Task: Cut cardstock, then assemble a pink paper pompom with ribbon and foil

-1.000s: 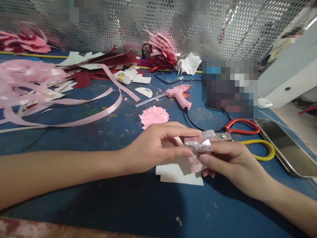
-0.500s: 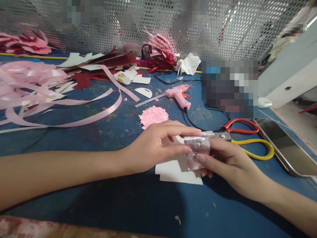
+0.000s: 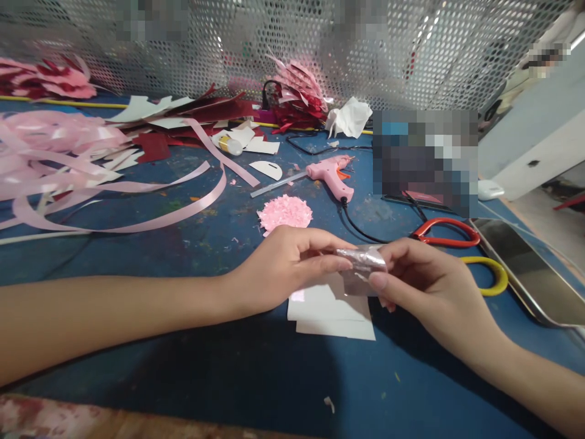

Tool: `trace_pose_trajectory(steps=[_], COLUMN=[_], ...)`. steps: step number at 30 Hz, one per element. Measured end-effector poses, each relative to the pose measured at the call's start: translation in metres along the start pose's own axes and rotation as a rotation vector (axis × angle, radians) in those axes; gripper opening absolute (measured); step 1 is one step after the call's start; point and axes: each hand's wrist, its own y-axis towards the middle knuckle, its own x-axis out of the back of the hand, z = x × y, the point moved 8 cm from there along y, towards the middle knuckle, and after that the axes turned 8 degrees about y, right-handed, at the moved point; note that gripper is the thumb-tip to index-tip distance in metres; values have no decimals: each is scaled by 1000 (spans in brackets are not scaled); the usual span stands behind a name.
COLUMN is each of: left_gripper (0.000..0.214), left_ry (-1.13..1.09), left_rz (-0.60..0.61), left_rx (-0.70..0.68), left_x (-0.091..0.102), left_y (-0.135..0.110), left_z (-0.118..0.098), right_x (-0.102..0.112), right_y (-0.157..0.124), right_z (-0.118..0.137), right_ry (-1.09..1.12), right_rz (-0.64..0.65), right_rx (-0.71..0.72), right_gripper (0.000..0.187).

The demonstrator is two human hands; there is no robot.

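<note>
A small piece of shiny, see-through film [image 3: 364, 277], curled over at its top edge, is held between both hands. My left hand [image 3: 292, 268] pinches its left side between thumb and fingers. On the right side, my right hand [image 3: 425, 283] grips it with the thumb in front and the fingers behind. Below the film lie white paper pieces [image 3: 336, 323] on the blue table [image 3: 219, 366]. A round pink shredded-looking piece [image 3: 286, 213] sits just beyond my left hand. Scissors with one red and one yellow handle [image 3: 496, 277] lie behind my right hand, their blades hidden.
A pink glue gun [image 3: 331, 174] with a clear stick and black cord lies past the hands. Pink ribbon [image 3: 183, 219] loops across the left. Red and white scraps [image 3: 196, 113] pile up by the perforated metal panel [image 3: 219, 49]. A phone [image 3: 525, 262] rests at right.
The film has turned so its lower part has lifted and its top edge curls more. My right hand has shifted slightly up and now covers more of the scissors.
</note>
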Motion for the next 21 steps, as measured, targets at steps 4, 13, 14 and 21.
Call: trace_pose_trajectory(steps=[4,13,14,21], left_gripper=[19,20,19,19], left_ry=[-37,-95,-88,-15], left_rz=[-1,48,55,45], left_rx=[37,40,36,24], left_x=[0,-3,-3,-3], left_y=[0,1,1,-1], left_z=[2,3,4,3], right_x=[6,8,8,12], right_y=[3,2,2,2], right_z=[2,13,13,13], right_ry=[-51,-203,-200,-224], right_rz=[-57,-23,-29,-123], right_rx=[42,184,179,136], right_gripper=[21,17,14,8])
